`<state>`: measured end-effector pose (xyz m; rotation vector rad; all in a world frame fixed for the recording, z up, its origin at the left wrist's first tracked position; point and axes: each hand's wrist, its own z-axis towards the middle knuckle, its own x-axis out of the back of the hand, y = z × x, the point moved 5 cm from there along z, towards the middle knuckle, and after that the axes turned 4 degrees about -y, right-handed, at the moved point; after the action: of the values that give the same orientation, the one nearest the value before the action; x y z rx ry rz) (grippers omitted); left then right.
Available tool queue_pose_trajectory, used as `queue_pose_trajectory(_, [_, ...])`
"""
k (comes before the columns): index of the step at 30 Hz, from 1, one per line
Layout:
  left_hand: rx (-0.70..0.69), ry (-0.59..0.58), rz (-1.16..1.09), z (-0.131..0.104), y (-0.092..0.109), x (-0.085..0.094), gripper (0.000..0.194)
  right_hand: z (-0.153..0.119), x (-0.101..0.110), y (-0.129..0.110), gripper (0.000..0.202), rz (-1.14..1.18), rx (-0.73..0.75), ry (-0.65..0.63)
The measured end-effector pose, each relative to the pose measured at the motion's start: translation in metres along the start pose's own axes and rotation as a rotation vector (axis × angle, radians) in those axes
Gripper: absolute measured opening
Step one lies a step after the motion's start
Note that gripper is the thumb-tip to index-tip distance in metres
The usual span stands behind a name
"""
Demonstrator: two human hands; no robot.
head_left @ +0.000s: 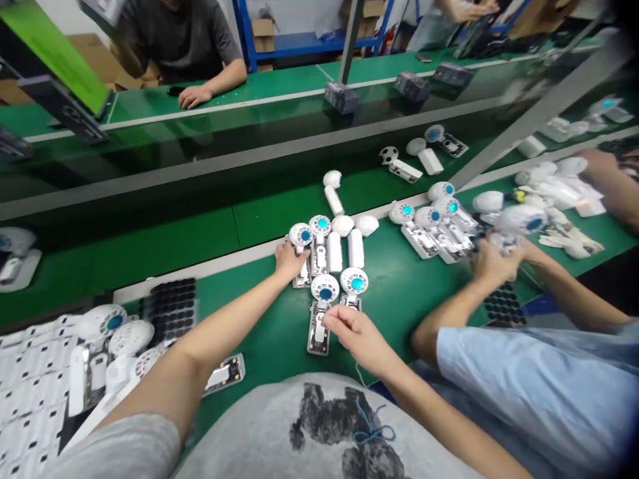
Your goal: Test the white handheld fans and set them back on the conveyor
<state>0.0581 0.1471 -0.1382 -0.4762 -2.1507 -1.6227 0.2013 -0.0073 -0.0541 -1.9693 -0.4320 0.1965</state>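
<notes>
My left hand is wrapped round the neck and upper body of a white device with a round, blue-centred head. My right hand is closed, its thumb and fingertips pinched at the edge of the clear-cased body of the nearest device; whatever is in the pinch is hidden. Behind that hand lies another blue-centred device, its body partly covered. Between and behind my hands stand a similar device and two more showing their plain white backs.
Several like devices are clustered to the right, where a co-worker's hands hold one. On the left are white trays, more devices and a black pad sheet. A sunken green conveyor runs beyond the bench edge.
</notes>
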Motion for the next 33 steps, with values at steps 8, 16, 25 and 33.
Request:
queue_pose_trajectory(8, [0.004,-0.778,0.643,-0.130,-0.049,0.140,0.061,-0.008,0.014,0.010,0.028,0.054,-0.018,0.053])
queue_pose_trajectory(16, [-0.454,-0.561,1.238,-0.220,-0.077,0.131,0.030,-0.001,-0.010,0.000,0.029,0.132,0.016,-0.053])
queue_pose_trajectory(25, [-0.879,-0.368,0.890,-0.176,-0.053,0.091,0.033,-0.013,-0.010,-0.006,0.028,-0.004,0.092,-0.009])
queue_pose_trajectory(33, [0.151,0.236,0.080,-0.157,-0.079,0.086,0.100,-0.015,-0.014,0.004,0.025,0.025,0.079,0.013])
